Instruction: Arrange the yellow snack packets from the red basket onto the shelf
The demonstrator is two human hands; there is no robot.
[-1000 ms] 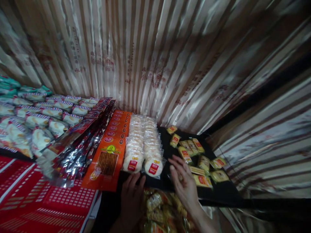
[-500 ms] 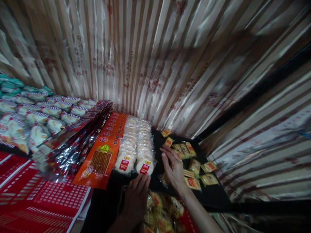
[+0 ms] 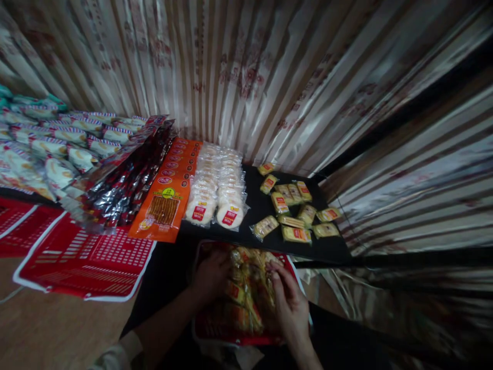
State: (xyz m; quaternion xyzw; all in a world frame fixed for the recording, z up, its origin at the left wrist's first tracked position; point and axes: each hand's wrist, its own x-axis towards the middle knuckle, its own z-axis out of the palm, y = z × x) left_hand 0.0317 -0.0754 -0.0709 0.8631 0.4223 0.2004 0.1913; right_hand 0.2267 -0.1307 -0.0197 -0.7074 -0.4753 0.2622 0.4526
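Note:
A red basket (image 3: 302,277) in front of me holds many small yellow-wrapped biscuit packets (image 3: 246,293). My left hand (image 3: 211,275) reaches over its left side and down among the packets. That hand is dark and blurred, and its fingertips are hard to make out. At the basket's right side, my right hand (image 3: 289,295) has its fingers and thumb bent around the edge of a packet (image 3: 272,259). More packets of this kind (image 3: 296,234) lie scattered on the black tabletop (image 3: 246,237) beyond the basket, some flat and some leaning together.
Two rows of clear-wrapped round white crackers (image 3: 230,213) stand left of the loose packets. Beside them are orange snack-stick bags (image 3: 157,210), dark red packs (image 3: 115,190) and several white bags (image 3: 59,169). Another red basket (image 3: 96,262) sits lower left. A striped curtain (image 3: 239,67) hangs behind.
Both hands have come back from the tabletop into the basket. A packet that was by my right hand now lies at the table's front edge. The view has tilted down.

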